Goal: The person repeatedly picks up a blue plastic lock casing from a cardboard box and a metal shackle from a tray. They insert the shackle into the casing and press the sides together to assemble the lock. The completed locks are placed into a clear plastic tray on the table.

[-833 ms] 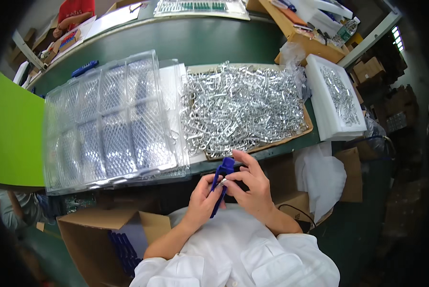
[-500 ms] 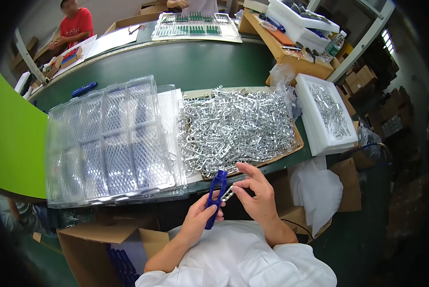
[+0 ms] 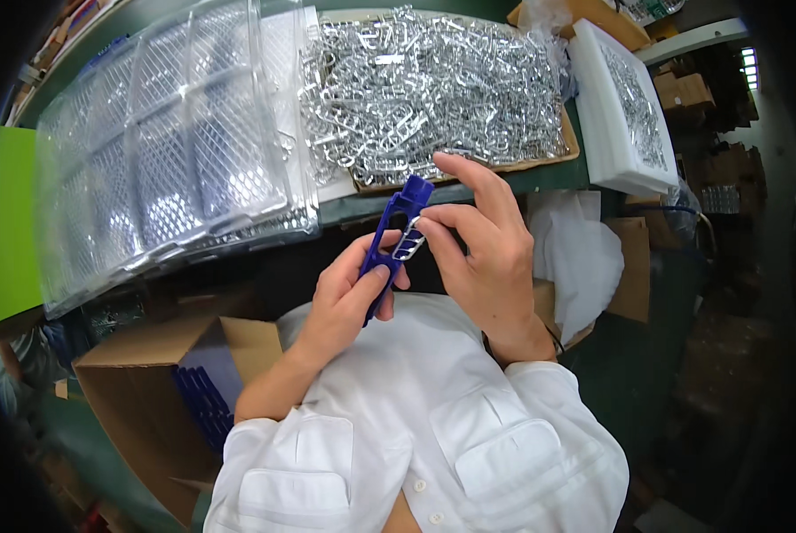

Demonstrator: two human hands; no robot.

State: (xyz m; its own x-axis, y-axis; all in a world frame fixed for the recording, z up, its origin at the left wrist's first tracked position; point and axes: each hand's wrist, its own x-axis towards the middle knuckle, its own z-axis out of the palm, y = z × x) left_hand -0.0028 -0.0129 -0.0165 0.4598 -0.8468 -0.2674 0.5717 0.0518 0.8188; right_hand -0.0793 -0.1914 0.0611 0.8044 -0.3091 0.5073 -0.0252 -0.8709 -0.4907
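My left hand (image 3: 346, 291) grips a dark blue plastic part (image 3: 412, 193), a long tube-like handle with an open slot, tilted with its round end up and away from me. A small silvery metal piece with slots (image 3: 409, 238) is pinched between the thumb and index finger of my right hand (image 3: 491, 253). The piece lies at the slot of the blue part; whether it is seated inside cannot be told. The other fingers of my right hand are raised and apart from the parts. Beyond my hands is a large heap of similar silvery metal pieces (image 3: 442, 98).
Stacked clear plastic trays (image 3: 162, 169) with compartments cover the left of the green bench. A white foam box (image 3: 600, 111) of metal pieces stands at the right. Below left, a cardboard box (image 3: 131, 391) contains several blue parts (image 3: 204, 404). White sheeting (image 3: 584, 266) hangs lower right.
The view has tipped down and closer, so the bench sits higher in the picture. The metal piece has moved from beside the blue part to over its slot.
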